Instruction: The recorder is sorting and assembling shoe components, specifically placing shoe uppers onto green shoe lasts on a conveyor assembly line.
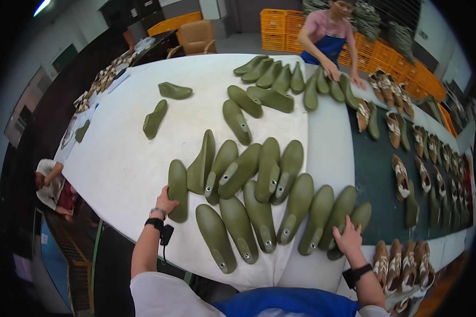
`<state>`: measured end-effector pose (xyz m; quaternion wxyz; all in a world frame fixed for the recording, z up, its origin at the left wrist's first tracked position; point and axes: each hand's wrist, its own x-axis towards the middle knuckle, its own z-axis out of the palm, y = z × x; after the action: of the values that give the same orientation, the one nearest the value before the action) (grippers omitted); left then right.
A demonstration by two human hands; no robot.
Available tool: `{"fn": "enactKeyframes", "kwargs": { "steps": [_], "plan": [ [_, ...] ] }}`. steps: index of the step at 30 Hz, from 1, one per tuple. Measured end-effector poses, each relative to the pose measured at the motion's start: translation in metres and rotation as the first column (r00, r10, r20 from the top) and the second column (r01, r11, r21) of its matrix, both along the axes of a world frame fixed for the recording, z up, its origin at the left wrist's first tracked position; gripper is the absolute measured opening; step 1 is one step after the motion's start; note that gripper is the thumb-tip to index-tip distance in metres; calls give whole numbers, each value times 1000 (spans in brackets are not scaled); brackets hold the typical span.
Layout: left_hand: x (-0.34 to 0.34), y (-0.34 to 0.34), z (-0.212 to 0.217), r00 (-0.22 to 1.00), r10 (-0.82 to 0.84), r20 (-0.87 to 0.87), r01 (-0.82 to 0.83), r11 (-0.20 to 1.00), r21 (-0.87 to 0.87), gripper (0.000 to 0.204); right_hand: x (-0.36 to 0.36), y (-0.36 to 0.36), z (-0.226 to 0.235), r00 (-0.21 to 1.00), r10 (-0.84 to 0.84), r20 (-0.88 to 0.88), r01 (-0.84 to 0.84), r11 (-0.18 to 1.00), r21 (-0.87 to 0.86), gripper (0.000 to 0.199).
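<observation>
Hands rest open on olive shoe lasts: left hand (pixel 165 203) on the leftmost last (pixel 177 189), right hand (pixel 348 236) on the rightmost last (pixel 353 228).

Both hands out, L (pixel 165 203) & R (pixel 348 236), fingers spread.

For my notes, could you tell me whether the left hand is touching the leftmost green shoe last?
Touching: the head view shows the left hand resting against the last.
</observation>
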<state>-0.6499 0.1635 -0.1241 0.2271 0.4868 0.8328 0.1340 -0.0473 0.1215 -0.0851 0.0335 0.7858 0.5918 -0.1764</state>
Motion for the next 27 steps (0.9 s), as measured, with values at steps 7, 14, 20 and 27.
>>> {"fn": "enactKeyframes", "kwargs": {
  "steps": [7, 14, 20, 27],
  "plan": [
    [48, -98, -2, 991, -60, 122, 61, 998, 2, 92, 10, -13, 2, 998, -19, -53, 22, 999, 48, 73],
    [111, -174, -23, 989, 143, 40, -147, 977, 151, 100, 12, -23, -2, 997, 29, -71, -25, 998, 55, 73],
    [180, -238, -48, 971, 87, 222, -116, 986, 121, 83, 20, -28, -1, 994, 29, -102, -27, 999, 20, 74],
    [289, -275, -34, 897, -342, 280, 358, 934, -6, 65, 54, -56, -2, 972, 78, -221, -19, 966, 257, 65]
  ]
}}
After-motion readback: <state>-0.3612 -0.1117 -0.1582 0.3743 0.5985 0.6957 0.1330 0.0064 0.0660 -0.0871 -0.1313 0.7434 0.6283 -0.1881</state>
